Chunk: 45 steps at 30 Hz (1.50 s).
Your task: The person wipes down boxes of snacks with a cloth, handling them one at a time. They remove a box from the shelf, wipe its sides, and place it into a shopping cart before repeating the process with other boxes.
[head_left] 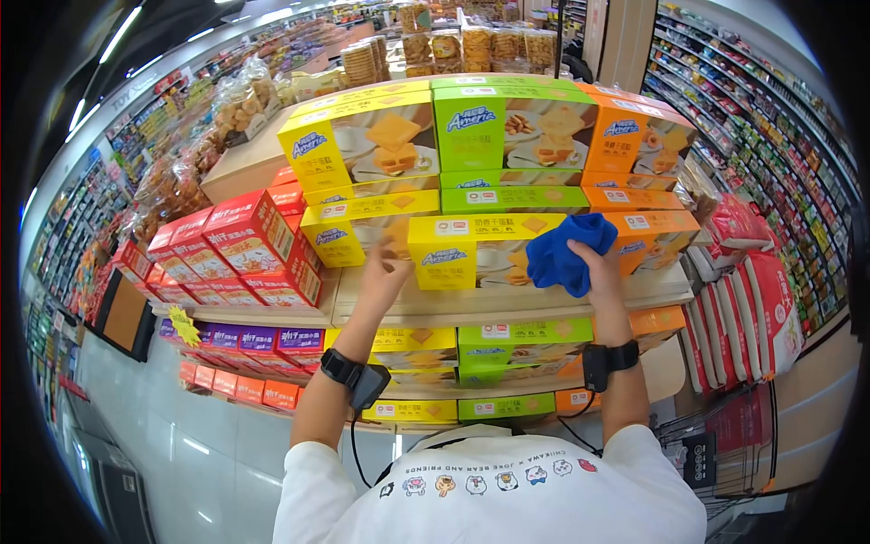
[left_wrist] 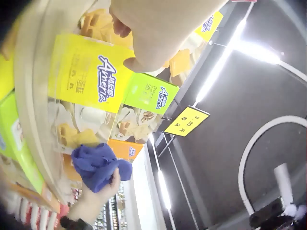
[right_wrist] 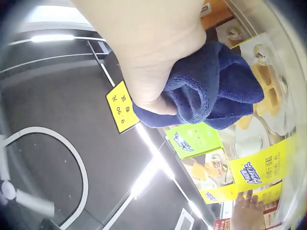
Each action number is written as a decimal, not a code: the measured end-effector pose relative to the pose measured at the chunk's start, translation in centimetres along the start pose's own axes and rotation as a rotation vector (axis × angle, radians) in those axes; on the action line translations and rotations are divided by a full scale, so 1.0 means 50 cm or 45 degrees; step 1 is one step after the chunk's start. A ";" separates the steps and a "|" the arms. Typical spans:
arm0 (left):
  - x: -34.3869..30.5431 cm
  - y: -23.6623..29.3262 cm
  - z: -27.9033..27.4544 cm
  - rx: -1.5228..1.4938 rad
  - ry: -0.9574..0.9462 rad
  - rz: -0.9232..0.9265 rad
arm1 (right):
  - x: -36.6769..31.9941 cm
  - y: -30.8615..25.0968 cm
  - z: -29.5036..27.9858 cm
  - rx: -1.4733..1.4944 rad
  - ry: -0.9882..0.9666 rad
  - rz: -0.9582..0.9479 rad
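A crumpled blue cloth (head_left: 566, 257) is in my right hand (head_left: 599, 272), which grips it against the right part of a yellow cake box (head_left: 444, 260). In the right wrist view the thumb presses into folds of the cloth (right_wrist: 211, 88). My left hand (head_left: 385, 279) is at the left end of that same box, fingers loosely bent and holding nothing. The left wrist view shows its thumb right at the edge of the yellow box (left_wrist: 86, 72). This box stands at the front of the shelf, forward of another yellow box (head_left: 340, 231).
Green boxes (head_left: 507, 127) and orange boxes (head_left: 639, 136) are stacked behind. Red boxes (head_left: 245, 236) fill the shelf's left side. Below are lower tiers with purple packs (head_left: 258, 338). Red-and-white sacks (head_left: 757, 313) and a shopping cart (head_left: 725, 444) stand at the right.
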<state>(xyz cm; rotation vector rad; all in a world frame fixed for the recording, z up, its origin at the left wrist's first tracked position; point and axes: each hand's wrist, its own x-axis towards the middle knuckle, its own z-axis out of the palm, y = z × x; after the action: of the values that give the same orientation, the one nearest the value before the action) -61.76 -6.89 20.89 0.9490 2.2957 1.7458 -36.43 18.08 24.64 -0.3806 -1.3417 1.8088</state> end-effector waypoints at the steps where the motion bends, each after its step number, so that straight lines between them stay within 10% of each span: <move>1: 0.016 0.000 -0.003 -0.008 -0.068 -0.005 | -0.008 -0.004 0.005 -0.092 0.023 0.002; 11: 0.047 0.031 0.040 0.442 -0.074 0.479 | -0.038 -0.069 -0.006 -0.772 0.435 -0.970; 21: 0.036 0.010 0.038 -0.146 -0.357 0.275 | -0.047 -0.031 0.082 -1.974 -0.073 -0.683; 24: 0.032 0.013 0.034 -0.102 -0.402 0.239 | -0.031 0.006 0.089 -2.135 -0.181 -1.045; 41: 0.034 0.008 0.042 -0.349 -0.516 0.192 | -0.026 0.050 0.293 -1.693 -0.823 -1.031; 45: 0.053 -0.028 0.056 -0.291 -0.470 0.542 | -0.024 0.055 0.323 -1.650 -0.944 -1.058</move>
<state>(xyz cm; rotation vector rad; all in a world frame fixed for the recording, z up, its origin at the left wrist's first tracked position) -63.25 -3.35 19.42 1.6369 1.7145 1.7338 -47.61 6.52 28.08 0.2532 -2.5646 0.1729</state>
